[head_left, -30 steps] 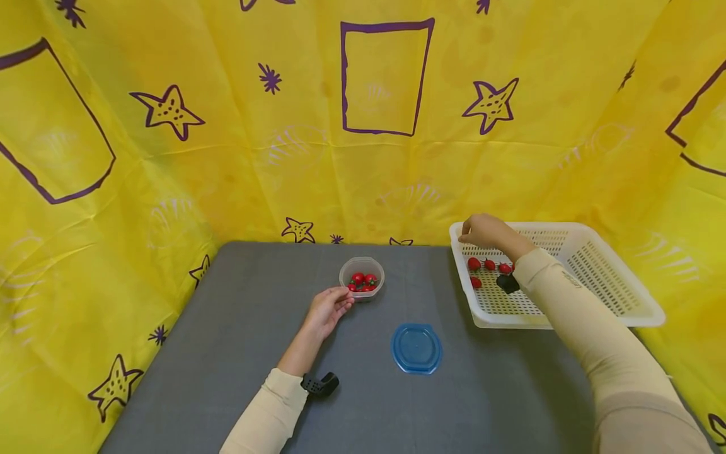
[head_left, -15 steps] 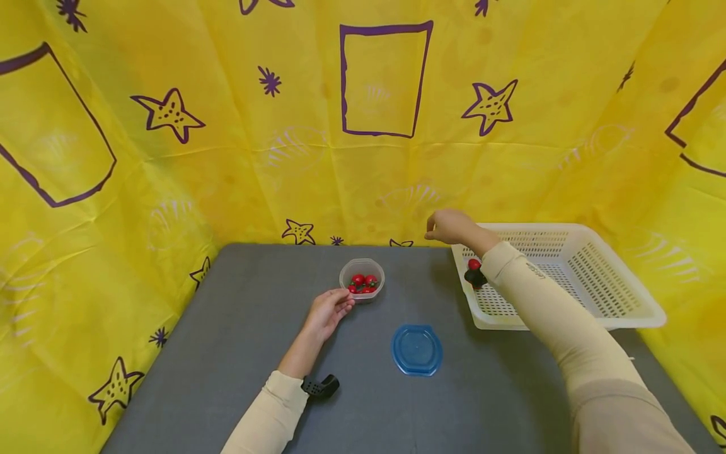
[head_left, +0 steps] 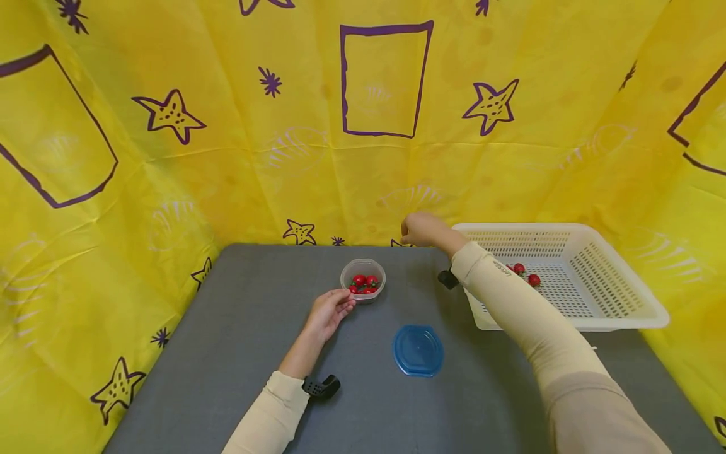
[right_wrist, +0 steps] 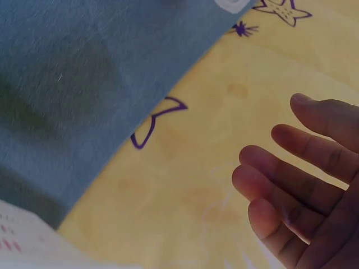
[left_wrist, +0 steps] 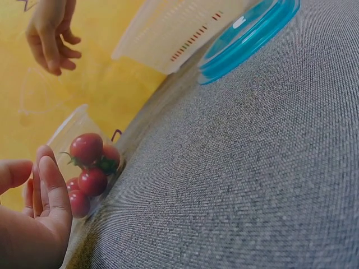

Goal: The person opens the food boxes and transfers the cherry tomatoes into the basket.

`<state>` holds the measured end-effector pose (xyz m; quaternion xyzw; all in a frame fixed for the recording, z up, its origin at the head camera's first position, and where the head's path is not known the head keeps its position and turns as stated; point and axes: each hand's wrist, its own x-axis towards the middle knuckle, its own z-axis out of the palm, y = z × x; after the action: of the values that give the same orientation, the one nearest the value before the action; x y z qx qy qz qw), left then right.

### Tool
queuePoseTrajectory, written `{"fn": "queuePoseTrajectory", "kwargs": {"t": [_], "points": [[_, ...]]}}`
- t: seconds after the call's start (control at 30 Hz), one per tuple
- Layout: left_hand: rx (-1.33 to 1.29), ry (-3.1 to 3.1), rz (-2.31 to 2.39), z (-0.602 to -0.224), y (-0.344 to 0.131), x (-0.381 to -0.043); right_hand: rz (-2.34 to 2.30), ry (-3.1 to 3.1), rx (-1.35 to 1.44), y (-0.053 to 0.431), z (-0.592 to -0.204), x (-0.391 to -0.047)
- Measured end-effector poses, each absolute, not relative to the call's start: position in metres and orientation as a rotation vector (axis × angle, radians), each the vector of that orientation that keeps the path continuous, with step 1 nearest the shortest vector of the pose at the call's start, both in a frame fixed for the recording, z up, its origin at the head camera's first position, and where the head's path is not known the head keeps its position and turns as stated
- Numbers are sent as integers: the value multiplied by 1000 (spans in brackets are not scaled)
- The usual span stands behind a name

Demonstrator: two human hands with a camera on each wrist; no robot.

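A clear plastic container with several red cherry tomatoes in it stands upright on the grey table. My left hand is at its near left side, fingertips right at the rim. In the left wrist view the fingers are fairly straight, with a gap between thumb and fingers. My right hand hovers in the air between the container and the white basket, near the table's back edge. Its fingers are loosely bent and hold nothing in the right wrist view.
A blue lid lies flat on the grey table, nearer than the container. A few loose tomatoes show in the basket; the right sleeve hides part of it. A yellow patterned cloth hangs behind and at the sides.
My right hand has moved left, from over the basket's left end to the air beyond its left rim. The left hand and container stay put.
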<state>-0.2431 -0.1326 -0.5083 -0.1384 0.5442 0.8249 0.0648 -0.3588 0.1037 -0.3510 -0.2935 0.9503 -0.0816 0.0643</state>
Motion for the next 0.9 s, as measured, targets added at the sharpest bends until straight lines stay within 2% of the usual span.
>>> {"fn": "queuePoseTrajectory", "kwargs": {"t": [0.9], "points": [[-383, 1610, 2515, -508, -132, -241, -236, 2777, -881, 50, -388, -353]]}}
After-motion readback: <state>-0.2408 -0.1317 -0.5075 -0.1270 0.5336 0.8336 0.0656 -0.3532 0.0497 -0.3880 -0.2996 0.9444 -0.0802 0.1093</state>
